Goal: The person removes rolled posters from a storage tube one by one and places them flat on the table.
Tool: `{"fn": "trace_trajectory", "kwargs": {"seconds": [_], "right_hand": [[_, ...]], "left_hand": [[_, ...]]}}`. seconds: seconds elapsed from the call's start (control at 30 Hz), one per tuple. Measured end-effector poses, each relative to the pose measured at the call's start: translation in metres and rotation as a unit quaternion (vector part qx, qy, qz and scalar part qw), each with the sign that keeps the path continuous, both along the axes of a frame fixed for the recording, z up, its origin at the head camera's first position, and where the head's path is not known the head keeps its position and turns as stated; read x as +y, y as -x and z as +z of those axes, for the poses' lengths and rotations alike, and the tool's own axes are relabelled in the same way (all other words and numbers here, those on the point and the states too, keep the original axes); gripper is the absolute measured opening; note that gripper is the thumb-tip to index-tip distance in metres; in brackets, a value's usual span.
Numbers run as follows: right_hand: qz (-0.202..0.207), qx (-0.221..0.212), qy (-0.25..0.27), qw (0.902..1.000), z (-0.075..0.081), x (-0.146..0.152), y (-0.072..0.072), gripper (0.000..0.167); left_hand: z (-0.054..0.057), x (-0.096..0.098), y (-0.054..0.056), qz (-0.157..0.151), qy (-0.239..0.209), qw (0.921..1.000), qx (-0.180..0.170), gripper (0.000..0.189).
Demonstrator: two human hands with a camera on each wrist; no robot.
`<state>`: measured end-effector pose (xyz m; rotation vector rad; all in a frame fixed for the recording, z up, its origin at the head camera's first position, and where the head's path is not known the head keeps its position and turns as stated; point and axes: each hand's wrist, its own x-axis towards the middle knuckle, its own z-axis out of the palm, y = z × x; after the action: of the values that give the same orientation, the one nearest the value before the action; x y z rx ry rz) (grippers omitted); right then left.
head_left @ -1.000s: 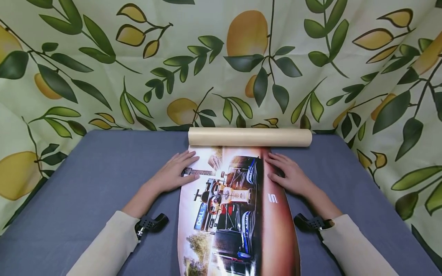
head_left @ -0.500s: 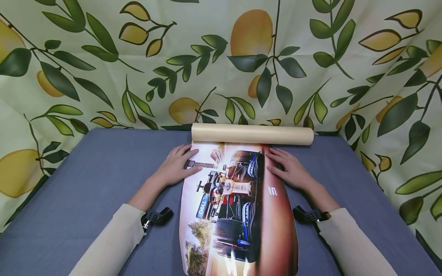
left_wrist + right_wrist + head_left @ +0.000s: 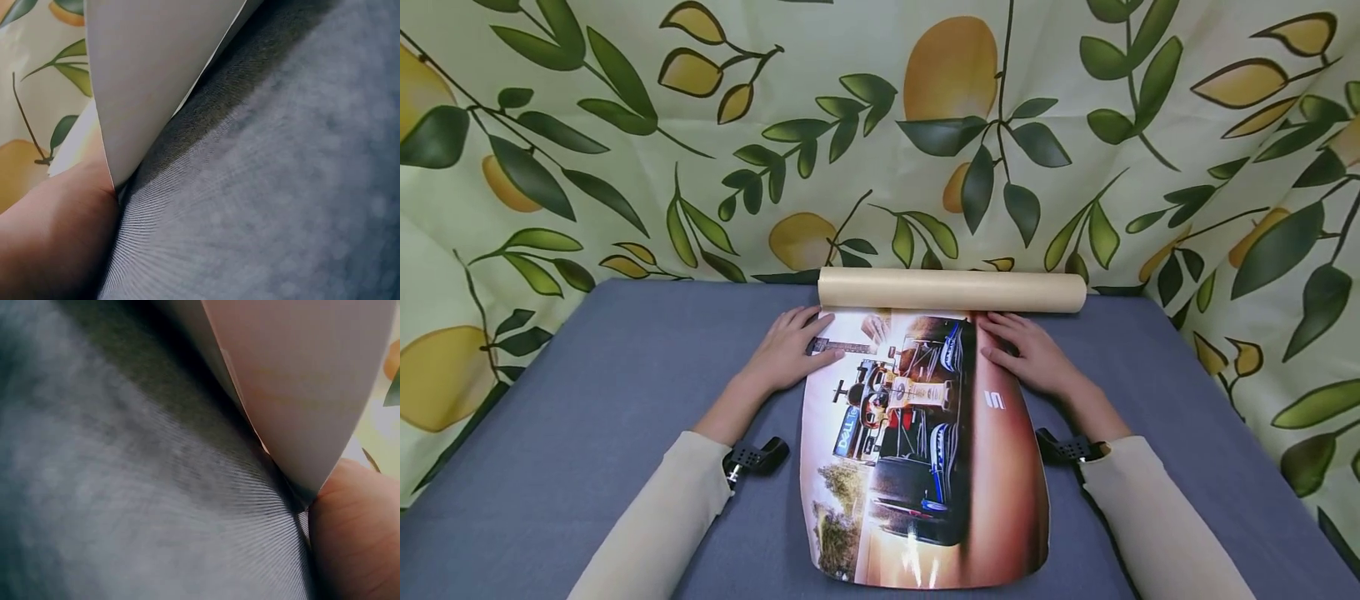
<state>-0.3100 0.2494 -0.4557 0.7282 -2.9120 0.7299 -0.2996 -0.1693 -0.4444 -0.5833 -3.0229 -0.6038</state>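
A glossy poster [image 3: 925, 467] with a racing car printed on it lies lengthwise on the table, its near end curving up. Across its far end sits a beige roll [image 3: 951, 290]; I cannot tell whether it is rolled poster or a separate tube. My left hand [image 3: 784, 350] rests on the poster's left edge, fingers extended just short of the roll. On the opposite edge, my right hand [image 3: 1028, 352] lies with fingers likewise stretched out. Both wrist views show the poster's pale underside [image 3: 150, 69] lifted off the cloth beside the hand.
Dark blue-grey cloth covers the table [image 3: 625, 375]. Behind it hangs a curtain [image 3: 850, 167] printed with fruit and leaves, and the roll lies close to the table's far edge. Black wrist mounts [image 3: 760, 457] stick out inward from both sleeves.
Both hands have shifted slightly away from me. The poster's print has moved the same way, and its curved near end has come into view. The roll appears slightly higher.
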Motion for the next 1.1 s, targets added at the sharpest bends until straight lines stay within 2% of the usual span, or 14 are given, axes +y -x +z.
{"fn": "trace_trajectory", "kwargs": {"seconds": [0.17, 0.3, 0.4, 0.57, 0.73, 0.8, 0.87, 1.0, 1.1], "right_hand": [[-0.023, -0.004, 0.029, 0.9993, 0.0, -0.002, 0.004, 0.057], [-0.044, 0.022, 0.05, 0.9975, 0.0, -0.008, 0.009, 0.053], [-0.044, 0.046, 0.063, 0.996, -0.001, -0.015, 0.012, 0.047], [-0.041, 0.079, 0.071, 0.9935, -0.007, -0.022, 0.013, 0.029], [-0.066, 0.12, 0.119, 0.9834, -0.008, -0.022, 0.014, 0.016], [-0.091, 0.132, 0.149, 0.9758, -0.006, -0.021, 0.015, 0.015], [-0.122, 0.141, 0.191, 0.9637, -0.005, -0.019, 0.014, 0.015], [-0.175, 0.171, 0.288, 0.9259, -0.004, -0.013, 0.011, 0.014], [-0.196, 0.217, 0.318, 0.9017, -0.002, -0.011, 0.011, 0.016]], "left_hand": [[0.001, -0.002, 0.005, 0.002, 0.005, 1.0, 0.005, 0.076], [0.001, -0.004, 0.01, 0.01, -0.003, 0.9996, 0.026, 0.075], [-0.001, -0.007, 0.008, 0.026, -0.008, 0.9991, 0.032, 0.077], [-0.007, -0.007, 0.002, 0.048, -0.025, 0.9985, 0.009, 0.08], [-0.006, -0.004, 0.006, 0.065, -0.054, 0.9962, 0.019, 0.078], [-0.005, -0.002, 0.009, 0.076, -0.068, 0.9947, 0.014, 0.078], [-0.005, 0.0, 0.012, 0.09, -0.093, 0.9916, 0.004, 0.08], [-0.004, 0.006, 0.019, 0.105, -0.164, 0.9809, -0.001, 0.078], [-0.003, 0.008, 0.025, 0.113, -0.236, 0.9653, 0.007, 0.067]]}}
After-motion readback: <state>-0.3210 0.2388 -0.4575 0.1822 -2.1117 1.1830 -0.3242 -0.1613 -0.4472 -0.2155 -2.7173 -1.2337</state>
